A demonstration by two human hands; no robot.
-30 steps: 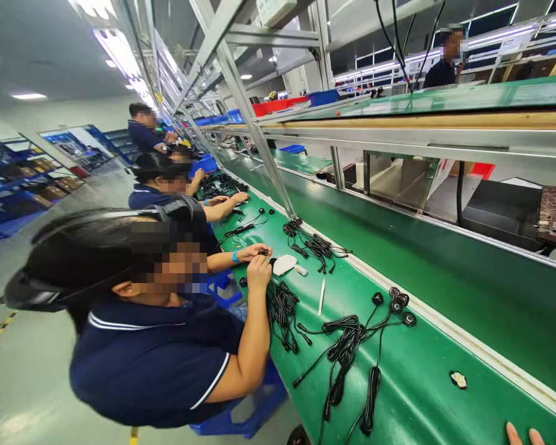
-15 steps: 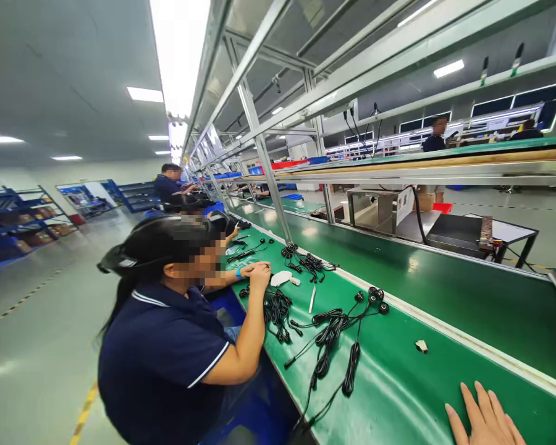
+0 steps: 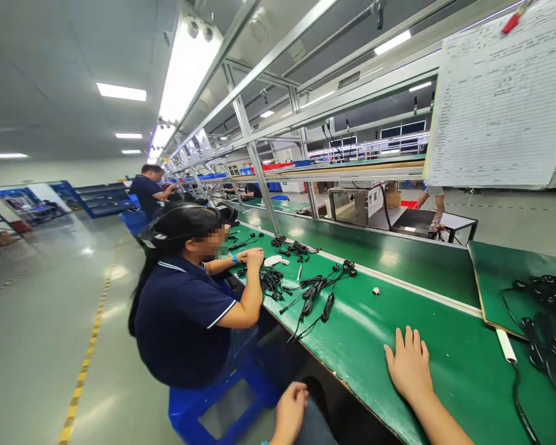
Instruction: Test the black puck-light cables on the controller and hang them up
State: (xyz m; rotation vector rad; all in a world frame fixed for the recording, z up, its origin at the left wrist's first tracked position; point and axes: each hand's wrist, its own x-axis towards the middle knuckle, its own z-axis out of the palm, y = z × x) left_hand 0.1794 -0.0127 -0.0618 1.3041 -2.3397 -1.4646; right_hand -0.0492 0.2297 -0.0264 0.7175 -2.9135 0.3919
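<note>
My right hand (image 3: 408, 361) lies flat, palm down, on the green tabletop (image 3: 352, 346), fingers a little apart and nothing under them that I can see. Low in the view, my left hand (image 3: 293, 405) is held by my leg, below the table edge, with its fingers curled in and no object showing. Ahead of my right hand is a small whitish scrap (image 3: 375, 290). Bundled black cables (image 3: 312, 290) with round ends lie farther left on the table. More black cables (image 3: 549, 321) are heaped at the right, beside a white tube (image 3: 506, 346) with a black cord.
A co-worker (image 3: 189, 309) in a dark shirt sits on a blue stool (image 3: 213, 402) at my left, both hands over the table. Metal frame posts (image 3: 259, 173) rise along the bench. A printed sheet (image 3: 500, 105) hangs at upper right. Another person (image 3: 146, 191) works farther back.
The view has swung right and down, bringing in the hanging sheet, the right-hand cable heap and my left hand. My right hand stays flat on the table.
</note>
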